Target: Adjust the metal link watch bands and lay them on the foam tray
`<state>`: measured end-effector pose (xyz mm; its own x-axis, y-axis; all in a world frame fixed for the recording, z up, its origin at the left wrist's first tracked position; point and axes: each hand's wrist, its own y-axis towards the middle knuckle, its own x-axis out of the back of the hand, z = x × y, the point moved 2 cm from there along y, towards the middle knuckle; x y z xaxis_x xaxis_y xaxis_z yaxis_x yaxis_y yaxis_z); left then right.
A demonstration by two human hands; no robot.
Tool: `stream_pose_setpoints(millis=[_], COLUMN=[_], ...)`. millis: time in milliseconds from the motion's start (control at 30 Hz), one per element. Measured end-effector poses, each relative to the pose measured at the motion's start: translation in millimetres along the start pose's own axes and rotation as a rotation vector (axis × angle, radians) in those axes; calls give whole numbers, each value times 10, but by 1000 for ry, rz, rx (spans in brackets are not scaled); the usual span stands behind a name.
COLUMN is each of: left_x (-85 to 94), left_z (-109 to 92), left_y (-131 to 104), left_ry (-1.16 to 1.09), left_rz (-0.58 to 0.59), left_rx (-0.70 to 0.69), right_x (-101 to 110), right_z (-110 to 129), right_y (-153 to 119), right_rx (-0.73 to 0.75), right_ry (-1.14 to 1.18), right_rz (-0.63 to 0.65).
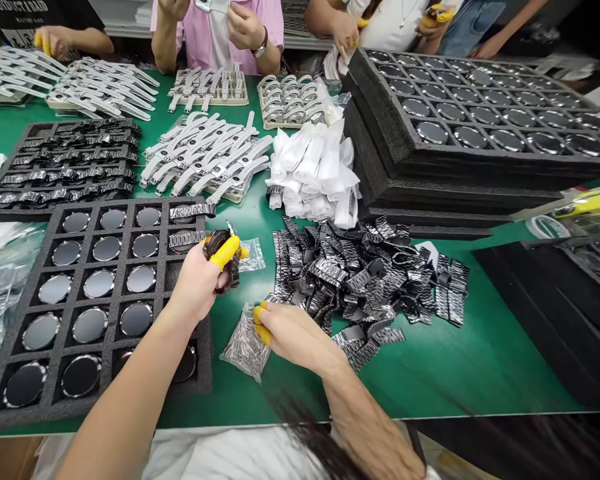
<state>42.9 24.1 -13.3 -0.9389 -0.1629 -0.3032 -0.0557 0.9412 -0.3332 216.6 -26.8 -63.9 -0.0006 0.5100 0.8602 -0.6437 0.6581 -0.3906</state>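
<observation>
A watch with a black case and a dark metal strap is gripped in my left hand, which wears a yellow finger cot. It is raised over the right side of a black foam tray. My right hand, also in yellow finger cots, has its fingers curled together at the upper edge of a clear bag of thin metal pins. Whatever its fingertips pinch is hidden. Round watch heads sit in the tray's compartments, and a black link strap lies across its top right corner.
A heap of black link straps lies to the right, with white-wrapped pieces behind it. Stacked foam trays rise at the back right. White-strapped watches cover trays farther back. Other people work across the green table.
</observation>
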Motion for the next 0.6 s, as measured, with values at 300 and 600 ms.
stream_pose_setpoints(millis=[300, 600], left_x=[37, -46], left_z=[11, 224], left_y=[18, -39], left_ry=[-9, 796], left_rz=[36, 208], left_rx=[66, -362], right_x=[16, -93], right_z=[-172, -365], right_y=[-47, -118], right_rx=[32, -54], right_ry=[106, 595], right_rz=[-172, -1305])
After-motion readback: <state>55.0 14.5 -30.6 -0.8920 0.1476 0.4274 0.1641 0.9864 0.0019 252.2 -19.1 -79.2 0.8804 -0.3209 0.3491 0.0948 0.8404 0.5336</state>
